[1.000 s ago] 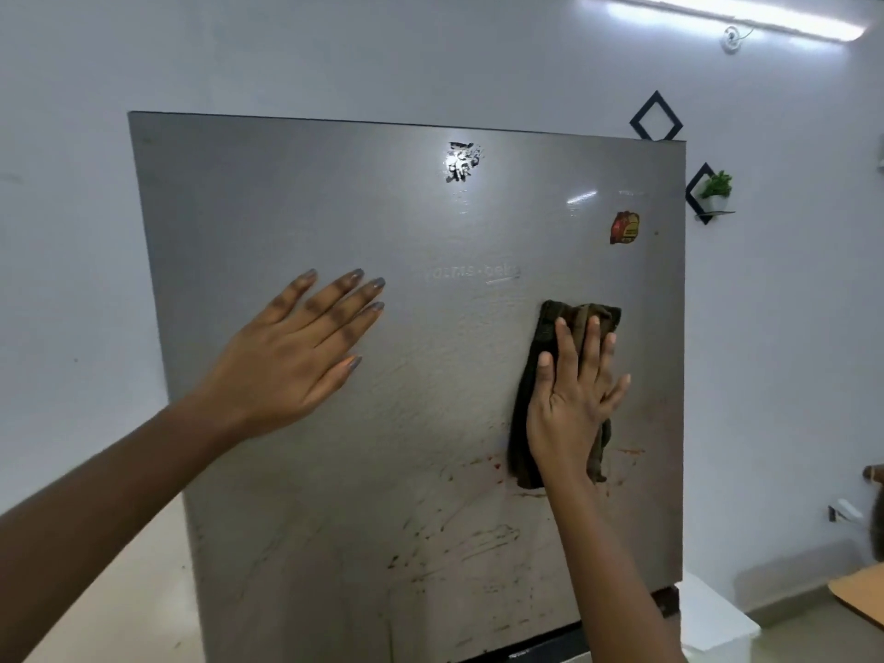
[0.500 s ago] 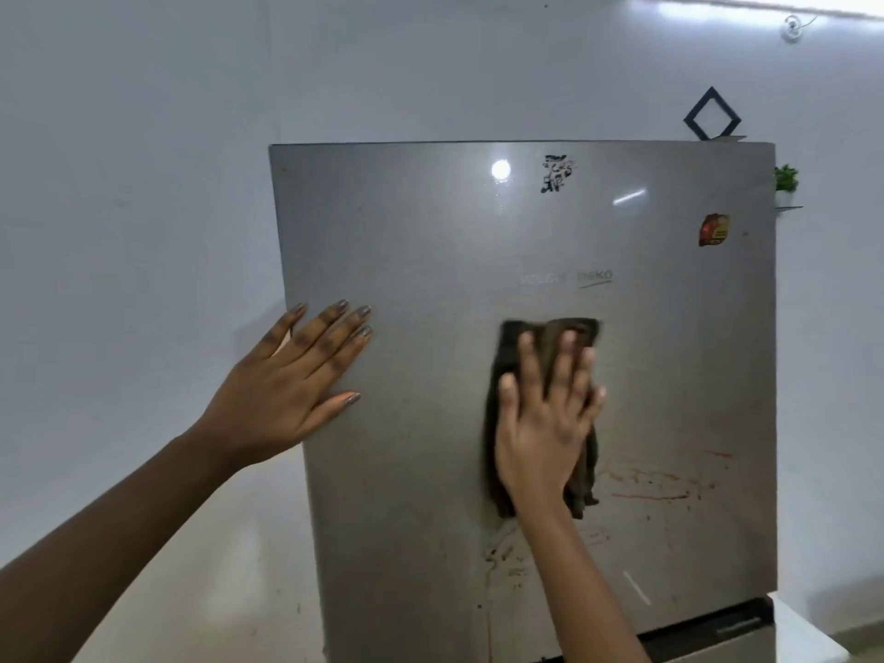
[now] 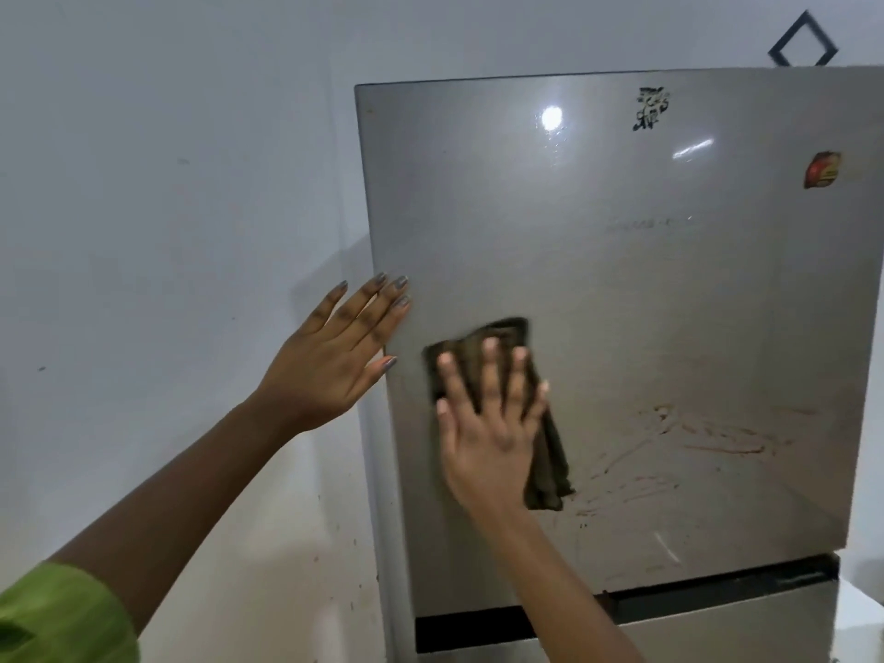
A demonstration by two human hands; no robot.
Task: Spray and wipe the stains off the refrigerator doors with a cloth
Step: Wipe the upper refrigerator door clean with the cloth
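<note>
The steel upper refrigerator door (image 3: 622, 289) fills the right half of the head view. My right hand (image 3: 488, 423) presses a dark brown cloth (image 3: 550, 466) flat against the door's lower left part, fingers spread. My left hand (image 3: 335, 361) rests flat with straight fingers on the door's left edge, just left of the cloth. Reddish-brown smeared stains (image 3: 708, 437) streak the door to the right of the cloth. No spray bottle is in view.
A red sticker (image 3: 823, 170) and a black scuffed sticker (image 3: 650, 110) sit near the door's top. A black gap (image 3: 717, 595) separates the upper door from the lower door (image 3: 717, 638). A plain white wall (image 3: 167, 232) lies left; a diamond wall ornament (image 3: 803, 40) hangs at top right.
My right hand has slid the cloth leftward across the door, away from the stains. My left hand now sits at the door's left edge. The view has shifted left.
</note>
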